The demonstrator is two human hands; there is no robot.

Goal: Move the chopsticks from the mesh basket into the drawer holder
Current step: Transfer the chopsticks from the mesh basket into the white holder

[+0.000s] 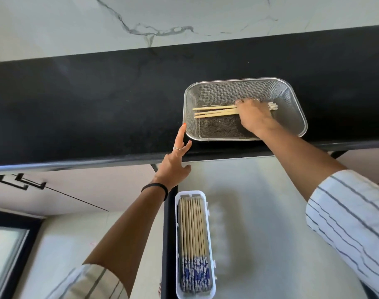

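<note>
One head-worn wide-angle view looks steeply down, close over the counter (pixel 98 108) and open drawer (pixel 259 212).

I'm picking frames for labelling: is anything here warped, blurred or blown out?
Head view: wide-angle bending curves the black counter edge; the right hand in the mesh basket is slightly smeared; the holder and its chopsticks read sharp; soft sheen, no harsh glare.

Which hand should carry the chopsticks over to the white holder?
The right hand, probably. It is already inside the mesh basket, on the chopsticks. The left hand only touches the basket's outer corner with a straight finger and holds nothing. The holder sits below, nearly full.
</note>
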